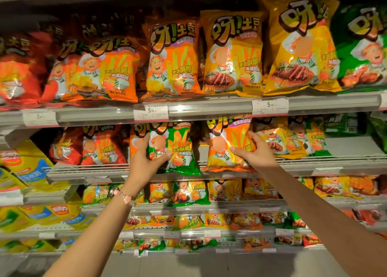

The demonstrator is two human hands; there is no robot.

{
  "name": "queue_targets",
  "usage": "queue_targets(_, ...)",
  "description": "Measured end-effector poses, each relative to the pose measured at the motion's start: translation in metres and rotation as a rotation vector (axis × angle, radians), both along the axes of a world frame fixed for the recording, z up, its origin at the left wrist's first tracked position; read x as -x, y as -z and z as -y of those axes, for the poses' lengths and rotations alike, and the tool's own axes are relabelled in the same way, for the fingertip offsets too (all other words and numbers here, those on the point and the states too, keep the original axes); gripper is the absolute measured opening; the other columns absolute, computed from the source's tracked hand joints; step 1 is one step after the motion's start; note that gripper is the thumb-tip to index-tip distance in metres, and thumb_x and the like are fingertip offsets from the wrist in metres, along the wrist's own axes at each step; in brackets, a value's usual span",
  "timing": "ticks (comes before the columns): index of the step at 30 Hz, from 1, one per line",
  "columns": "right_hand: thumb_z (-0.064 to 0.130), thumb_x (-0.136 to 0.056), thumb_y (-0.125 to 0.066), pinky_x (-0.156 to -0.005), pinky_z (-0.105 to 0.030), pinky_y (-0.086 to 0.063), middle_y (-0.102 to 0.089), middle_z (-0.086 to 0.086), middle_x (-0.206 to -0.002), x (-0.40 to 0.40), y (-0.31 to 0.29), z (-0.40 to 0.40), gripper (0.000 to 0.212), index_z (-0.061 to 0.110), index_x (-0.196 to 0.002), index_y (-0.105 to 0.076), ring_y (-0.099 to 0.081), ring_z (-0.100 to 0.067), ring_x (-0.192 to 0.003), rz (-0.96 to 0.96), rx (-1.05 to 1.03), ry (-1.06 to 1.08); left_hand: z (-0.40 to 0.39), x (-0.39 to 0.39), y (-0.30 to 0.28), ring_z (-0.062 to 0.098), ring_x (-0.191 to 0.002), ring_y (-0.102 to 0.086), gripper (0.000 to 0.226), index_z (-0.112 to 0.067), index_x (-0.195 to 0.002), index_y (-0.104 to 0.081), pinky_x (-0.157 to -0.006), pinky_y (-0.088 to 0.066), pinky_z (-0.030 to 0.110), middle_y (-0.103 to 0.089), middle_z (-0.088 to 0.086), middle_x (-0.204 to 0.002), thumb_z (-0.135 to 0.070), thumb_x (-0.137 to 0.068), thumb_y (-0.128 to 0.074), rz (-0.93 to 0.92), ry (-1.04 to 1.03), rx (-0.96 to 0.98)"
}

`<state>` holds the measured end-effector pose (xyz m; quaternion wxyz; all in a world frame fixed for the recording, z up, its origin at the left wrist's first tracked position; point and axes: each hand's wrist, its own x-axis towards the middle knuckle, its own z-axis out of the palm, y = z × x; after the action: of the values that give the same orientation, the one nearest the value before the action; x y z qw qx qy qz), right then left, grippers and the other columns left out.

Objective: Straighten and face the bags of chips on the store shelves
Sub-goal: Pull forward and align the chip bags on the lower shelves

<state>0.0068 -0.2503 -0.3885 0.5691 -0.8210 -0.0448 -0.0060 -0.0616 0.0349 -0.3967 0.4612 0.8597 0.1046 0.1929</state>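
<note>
Green chip bag (178,151) — left hand (144,161) grips it under "5.90" tag (151,112).

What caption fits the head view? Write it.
Left hand grips a green foil chip bag, right hand an orange foil chip bag.

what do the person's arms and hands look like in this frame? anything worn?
Both forearms are bare, no sleeves or gloves in view. The left hand has a bracelet of pale pink and clear beads at the wrist. The right hand shows nothing worn.

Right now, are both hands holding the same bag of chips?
No: the left hand grips the green bag, while the right hand grips the separate orange bag beside it.
</note>
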Motion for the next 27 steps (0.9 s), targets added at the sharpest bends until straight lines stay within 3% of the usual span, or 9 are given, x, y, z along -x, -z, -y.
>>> queue_targets(2, 0.032, -0.077, -0.077, -0.103, -0.039, -0.043, -0.051, 0.001, -0.133, -0.003, 0.002, -0.008, 0.081, 0.018, -0.144, -0.034, -0.05, -0.019, -0.12, -0.002, 0.009, -0.014, -0.008, 0.008, -0.001, 0.018, -0.132, -0.038, 0.087, -0.021, -0.149, -0.029, -0.098, -0.033, 0.026, -0.039, 0.0, -0.146, -0.032, -0.077, -0.077, 0.012, -0.004, 0.011)
queue_targets(6, 0.038, -0.079, -0.074, -0.105, -0.041, -0.04, -0.047, -0.001, -0.14, -0.011, 0.006, -0.032, 0.081, 0.02, -0.145, -0.032, -0.046, -0.023, -0.127, 0.015, 0.022, -0.057, -0.024, 0.024, -0.002, 0.013, -0.126, -0.042, 0.087, -0.021, -0.147, -0.033, -0.1, -0.036, 0.029, -0.045, -0.004, -0.14, -0.034, -0.073, -0.078, 0.041, -0.021, 0.016)
queue_targets(18, 0.041, -0.082, -0.07, -0.101, -0.039, -0.041, -0.046, -0.01, -0.139, -0.045, 0.023, -0.111, 0.078, 0.013, -0.144, -0.031, -0.045, -0.029, -0.127, 0.044, 0.14, -0.087, -0.041, 0.055, 0.002, 0.019, -0.141, -0.028, 0.093, -0.018, -0.15, -0.027, -0.111, -0.028, 0.036, -0.033, 0.002, -0.153, -0.032, -0.074, -0.078, 0.056, -0.134, 0.095)
queue_targets(22, 0.034, -0.082, -0.072, -0.098, -0.035, -0.04, -0.047, -0.015, -0.138, -0.051, 0.03, -0.118, 0.082, 0.005, -0.142, -0.025, -0.046, -0.032, -0.126, 0.001, 0.123, -0.068, -0.042, 0.061, 0.005, 0.015, -0.136, -0.037, 0.098, -0.024, -0.148, -0.032, -0.11, -0.035, 0.038, -0.04, -0.004, -0.149, -0.053, -0.067, -0.079, 0.035, -0.117, 0.099)
queue_targets(25, 0.033, -0.082, -0.073, -0.095, -0.032, -0.039, -0.047, -0.017, -0.135, -0.055, 0.036, -0.117, 0.076, 0.002, -0.136, -0.03, -0.047, -0.031, -0.124, -0.016, 0.178, -0.088, -0.034, 0.062, 0.007, 0.003, -0.128, -0.031, 0.087, -0.024, -0.148, -0.03, -0.101, -0.031, 0.025, -0.035, -0.013, -0.142, -0.03, -0.075, -0.077, 0.043, -0.109, 0.112)
queue_targets(27, 0.035, -0.08, -0.074, -0.097, -0.032, -0.038, -0.045, -0.018, -0.137, -0.058, 0.039, -0.117, 0.075, 0.002, -0.134, -0.033, -0.045, -0.03, -0.125, 0.001, 0.212, -0.096, -0.028, 0.061, 0.009, 0.0, -0.125, -0.03, 0.083, -0.027, -0.146, -0.03, -0.099, -0.03, 0.023, -0.033, -0.018, -0.137, -0.026, -0.077, -0.076, 0.041, -0.091, 0.102)
